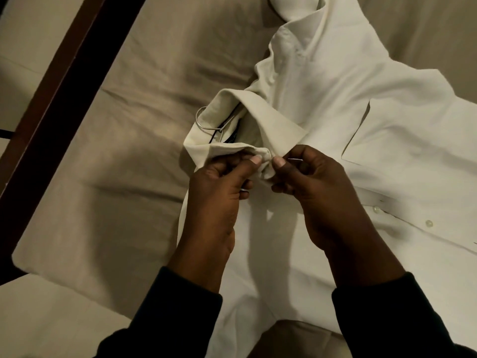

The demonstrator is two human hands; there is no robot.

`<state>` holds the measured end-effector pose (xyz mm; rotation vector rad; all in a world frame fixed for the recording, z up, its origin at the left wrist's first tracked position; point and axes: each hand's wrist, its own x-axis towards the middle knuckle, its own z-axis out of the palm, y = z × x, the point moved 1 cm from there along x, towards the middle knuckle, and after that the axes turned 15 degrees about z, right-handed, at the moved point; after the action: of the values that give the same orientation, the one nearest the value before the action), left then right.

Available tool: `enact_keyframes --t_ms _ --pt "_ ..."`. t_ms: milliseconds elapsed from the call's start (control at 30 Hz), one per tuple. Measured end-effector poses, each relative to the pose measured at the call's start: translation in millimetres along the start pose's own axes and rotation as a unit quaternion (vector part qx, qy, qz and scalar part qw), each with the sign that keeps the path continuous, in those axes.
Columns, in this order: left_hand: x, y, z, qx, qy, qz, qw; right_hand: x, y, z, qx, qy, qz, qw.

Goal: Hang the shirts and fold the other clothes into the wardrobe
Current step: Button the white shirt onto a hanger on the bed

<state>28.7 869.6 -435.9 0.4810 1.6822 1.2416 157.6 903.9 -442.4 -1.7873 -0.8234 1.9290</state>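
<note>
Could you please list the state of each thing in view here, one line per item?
white shirt: spread flat on the bed, hanger inside, lower buttons fastened.
collar: turned up, top closure being worked by both hands.
hanger hook: sticking out of the collar opening, lying on the sheet.
left hand: pinches the placket just under the collar.
right hand: pinches the opposite placket edge.
bed sheet: wrinkled, lying under the shirt.

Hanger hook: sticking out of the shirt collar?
Yes. The metal hanger hook pokes out of the white shirt collar, while both hands pinch the collar front.
</note>
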Motion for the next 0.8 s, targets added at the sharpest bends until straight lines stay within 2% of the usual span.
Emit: enact_keyframes --t_ms 100,233,300,500,667,800 --pt "7 2 2 0.011 0.008 0.016 1.000 0 -4 -7 0.042 -0.006 0.007 0.999" --pt "9 5 5 0.025 -0.001 0.028 0.999 -4 -7 -7 0.149 -0.088 0.065 0.983" --pt "8 5 7 0.026 0.000 0.027 0.999 -4 -6 -3 0.168 -0.096 0.078 0.978" --pt "9 2 8 0.023 0.001 0.005 1.000 -1 3 14 0.172 -0.042 0.053 0.983" --pt "11 -2 3 0.034 -0.020 -0.002 0.999 -6 7 17 0.090 0.022 0.006 0.996" --pt "10 0 1 0.021 -0.040 0.002 0.999 -6 4 17 0.203 0.013 0.051 0.978"
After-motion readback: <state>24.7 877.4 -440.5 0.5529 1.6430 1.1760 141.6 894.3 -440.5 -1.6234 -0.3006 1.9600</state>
